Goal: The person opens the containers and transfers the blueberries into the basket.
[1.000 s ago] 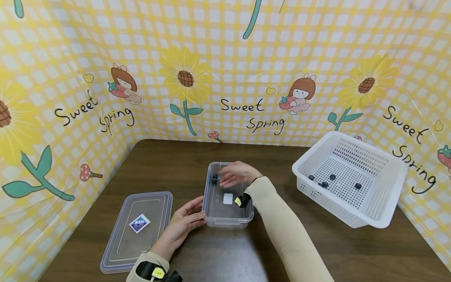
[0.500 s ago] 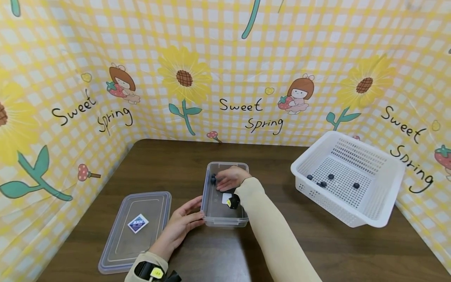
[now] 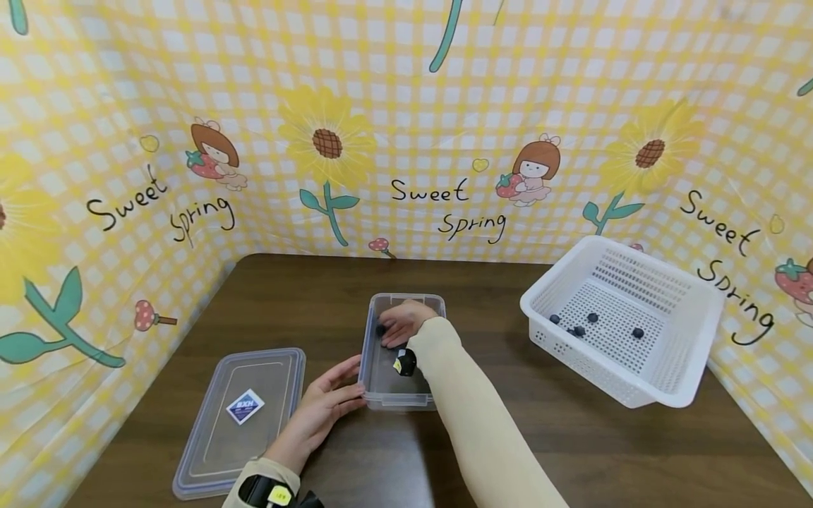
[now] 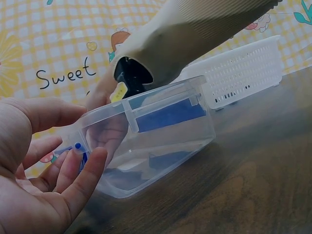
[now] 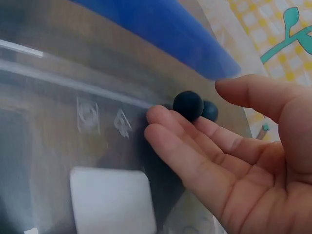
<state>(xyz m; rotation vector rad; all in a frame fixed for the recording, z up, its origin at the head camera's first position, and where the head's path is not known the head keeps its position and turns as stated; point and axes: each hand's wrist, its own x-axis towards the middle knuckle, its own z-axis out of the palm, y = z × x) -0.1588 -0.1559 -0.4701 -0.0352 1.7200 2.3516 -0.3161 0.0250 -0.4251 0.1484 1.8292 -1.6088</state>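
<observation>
My right hand [image 3: 406, 324] reaches down into a clear plastic container [image 3: 384, 381], palm turned up and fingers nearly straight. In the right wrist view its fingertips are right at a dark, round blueberry [image 5: 188, 106], with a second blueberry [image 5: 209, 111] just behind; the thumb stands apart from both. Beside the container's left wall is my left hand [image 3: 324, 402]. Its thumb lies at the rim and its loosely extended fingers [image 4: 97, 161] lie along the outside, as the left wrist view shows. A white square [image 5: 112, 200] shows on the container's bottom.
Left of the container, a translucent lid [image 3: 267, 374] with a blue label lies on the brown table [image 3: 508, 437]. At the right stands a white perforated basket [image 3: 692, 339] with several blueberries [image 3: 638, 333] on its bottom. Patterned cloth [image 3: 406, 85] closes off the back and sides.
My right hand has moved left and lower into the container, up to the blueberries by its left wall. The left hand stays at the container's side. The head view has shifted slightly.
</observation>
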